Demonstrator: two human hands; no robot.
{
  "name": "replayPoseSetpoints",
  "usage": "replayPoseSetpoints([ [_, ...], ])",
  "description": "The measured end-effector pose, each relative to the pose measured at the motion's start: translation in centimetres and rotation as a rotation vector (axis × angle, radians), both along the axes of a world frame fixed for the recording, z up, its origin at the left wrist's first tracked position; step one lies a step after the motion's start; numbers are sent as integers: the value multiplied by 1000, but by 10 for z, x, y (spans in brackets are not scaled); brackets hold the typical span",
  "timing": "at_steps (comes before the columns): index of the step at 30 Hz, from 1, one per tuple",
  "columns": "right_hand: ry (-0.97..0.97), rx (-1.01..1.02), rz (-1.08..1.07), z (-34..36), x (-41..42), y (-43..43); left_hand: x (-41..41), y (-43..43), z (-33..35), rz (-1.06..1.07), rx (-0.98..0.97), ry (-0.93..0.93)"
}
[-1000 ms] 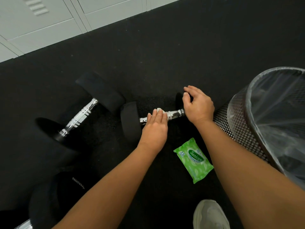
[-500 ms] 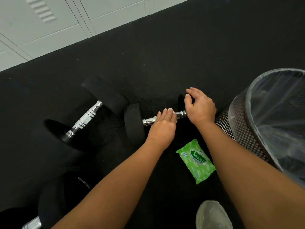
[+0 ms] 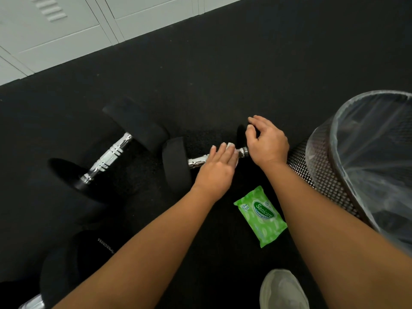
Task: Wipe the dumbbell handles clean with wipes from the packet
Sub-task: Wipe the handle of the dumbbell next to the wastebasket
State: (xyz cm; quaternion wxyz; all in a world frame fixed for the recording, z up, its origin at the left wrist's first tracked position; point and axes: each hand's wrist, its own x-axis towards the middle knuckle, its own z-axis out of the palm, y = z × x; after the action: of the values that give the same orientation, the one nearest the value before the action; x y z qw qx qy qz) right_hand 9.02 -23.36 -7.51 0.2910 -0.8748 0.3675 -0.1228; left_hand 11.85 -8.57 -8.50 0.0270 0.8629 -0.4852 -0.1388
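A small black dumbbell lies on the dark floor with its chrome handle partly showing. My left hand presses a white wipe around the right part of that handle. My right hand rests on the dumbbell's right head, which it mostly hides. A green wipes packet lies on the floor just below my hands. A larger dumbbell with a ribbed chrome handle lies to the left, untouched.
A black mesh bin lined with a clear bag stands at the right, close to my right forearm. A third dumbbell lies at the lower left. Grey lockers line the far wall. My shoe shows at the bottom.
My left hand has slid the wipe rightward along the small dumbbell's handle, baring more chrome at the left end. My right hand has stayed on the right head.
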Motion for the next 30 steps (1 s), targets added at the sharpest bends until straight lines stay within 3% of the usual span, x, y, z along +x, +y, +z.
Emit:
replayPoseSetpoints([
  [5, 1, -7, 2, 0, 1, 0, 1, -21, 7, 107, 28, 63],
  [13, -8, -4, 4, 0, 0, 0, -4, 10, -4, -165, 99, -80],
  [21, -6, -6, 2, 0, 1, -1, -3, -20, 7, 114, 34, 118],
  [30, -24, -11, 4, -2, 1, 0, -6, -8, -9, 11, 17, 36],
])
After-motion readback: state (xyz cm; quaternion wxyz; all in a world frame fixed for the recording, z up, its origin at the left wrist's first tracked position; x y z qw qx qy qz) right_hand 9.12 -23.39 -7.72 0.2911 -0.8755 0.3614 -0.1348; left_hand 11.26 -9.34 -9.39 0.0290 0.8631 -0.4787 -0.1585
